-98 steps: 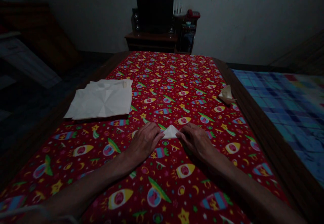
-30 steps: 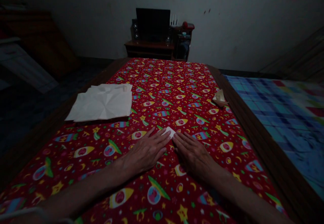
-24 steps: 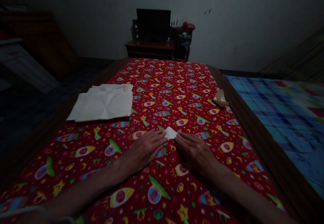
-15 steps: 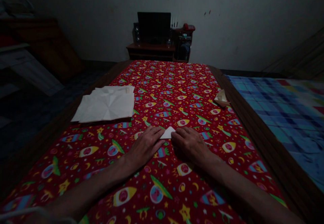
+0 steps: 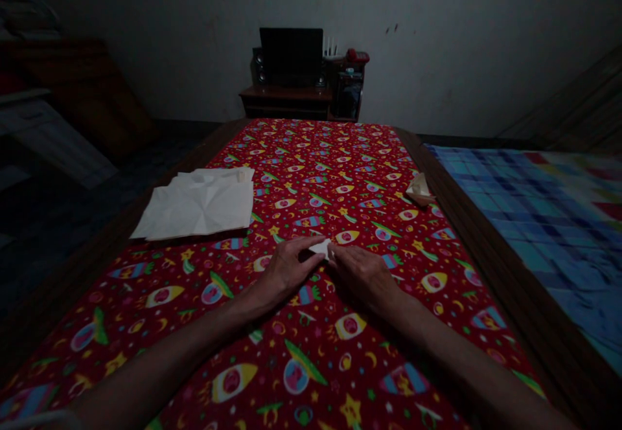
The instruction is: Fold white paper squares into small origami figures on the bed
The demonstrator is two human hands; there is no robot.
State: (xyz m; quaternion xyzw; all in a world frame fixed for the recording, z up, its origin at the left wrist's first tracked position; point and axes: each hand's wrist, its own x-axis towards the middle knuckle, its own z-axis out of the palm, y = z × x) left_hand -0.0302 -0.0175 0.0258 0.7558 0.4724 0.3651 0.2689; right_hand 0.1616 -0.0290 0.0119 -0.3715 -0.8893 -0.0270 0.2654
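Observation:
A small folded piece of white paper lies on the red patterned cloth between my two hands. My left hand grips its left side, the thumb below and the fingers above. From the right, my right hand presses its fingertips together at the paper's right edge; part of the paper is hidden behind them. To the left lies a stack of creased white paper sheets. Near the cloth's right edge sits a small folded brownish paper shape.
The red cloth covers a long table with dark edges. Beyond it stand a black monitor with speakers and a red telephone on a cabinet. A blue checked cloth spreads at the right.
The white paper's triangular outline has become smaller and less pointed. My left thumb and fingers have closed around its left side, and my right fingers have shifted along its right edge.

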